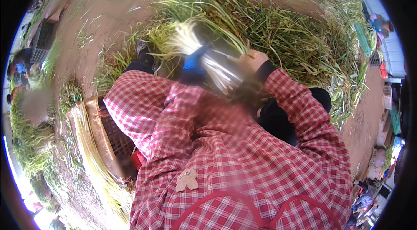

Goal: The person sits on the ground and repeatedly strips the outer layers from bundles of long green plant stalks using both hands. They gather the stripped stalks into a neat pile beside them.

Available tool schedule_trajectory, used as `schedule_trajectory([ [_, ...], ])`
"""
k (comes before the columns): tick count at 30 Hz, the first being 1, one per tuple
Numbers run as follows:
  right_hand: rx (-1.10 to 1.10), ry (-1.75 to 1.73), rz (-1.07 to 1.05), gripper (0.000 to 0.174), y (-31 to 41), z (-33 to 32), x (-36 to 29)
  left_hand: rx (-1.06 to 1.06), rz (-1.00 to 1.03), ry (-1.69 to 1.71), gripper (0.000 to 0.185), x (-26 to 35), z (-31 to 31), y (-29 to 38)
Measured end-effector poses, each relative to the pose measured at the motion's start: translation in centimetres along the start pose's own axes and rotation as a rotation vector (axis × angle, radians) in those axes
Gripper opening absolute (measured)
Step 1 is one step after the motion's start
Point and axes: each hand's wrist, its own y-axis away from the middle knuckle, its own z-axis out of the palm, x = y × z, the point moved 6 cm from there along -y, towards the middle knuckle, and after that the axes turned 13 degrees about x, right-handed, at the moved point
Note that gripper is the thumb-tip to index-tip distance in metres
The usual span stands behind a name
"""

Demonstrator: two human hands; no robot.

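Observation:
My left hand (195, 60), in a blue glove, is closed around a bundle of white-stemmed leafy stalks (221, 72) that look like blanched chives. The bundle slants across in front of my lap, partly blurred. Bare and to the right of it, my right hand (255, 59) grips a few long yellow-green leaves (224, 29), which stretch up and left over the heap. Beyond both hands spreads a wide heap of loose green and yellowish leaves (286, 31). Smudges on the view hide part of the bundle's lower end.
Beside my left leg, more pale stalks (88, 138) lie along a brown board (102, 132) next to a dark plastic crate (115, 130). A shoe (142, 47) stands at the heap's left edge. Leaf piles (29, 132) and people line the far left; a person (379, 24) is at far right.

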Motion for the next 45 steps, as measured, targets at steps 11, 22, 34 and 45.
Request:
schedule_trajectory([
  [11, -0.153, 1.345, 0.299, 0.04, -0.2, -22.1, 13.7, 0.182, -0.064, 0.197, 0.034, 6.4, 1.4, 2.2],
  [22, -0.187, -0.204, -0.234, 0.018, 4.4, -1.6, -2.8, 0.038, 0.028, -0.085, 0.033, 1.3, 1.7, 2.8],
  [34, -0.225, -0.318, 0.069, 0.027, -12.7, 6.8, 9.5, 0.134, 0.193, 0.252, 0.034, 6.4, 3.6, 0.1],
  [45, 0.076, 0.289, 0.319, 0.069, -18.7, 10.6, 20.7, 0.369, -0.307, 0.331, 0.022, -2.5, -3.8, -0.4],
])
